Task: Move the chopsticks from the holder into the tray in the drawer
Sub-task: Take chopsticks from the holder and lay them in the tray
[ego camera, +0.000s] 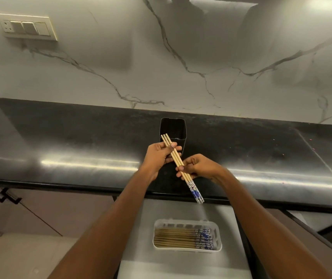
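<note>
Three wooden chopsticks (178, 162) with blue-and-white patterned ends are held as a bundle above the counter's front edge. My left hand (158, 156) grips their plain upper part. My right hand (196, 168) pinches them lower down, and the patterned ends stick out below it toward the drawer. Behind my hands stands the black holder (174, 128), its inside dark and seemingly bare. Below, in the open drawer (141, 238), a white tray (218, 241) holds several more chopsticks laid flat, patterned ends to the right.
The black counter (70, 141) runs left to right under a marble backsplash with a switch plate (25, 27) at upper left. A cabinet door with a dark handle (2, 195) is at lower left. Another drawer edge lies at the right.
</note>
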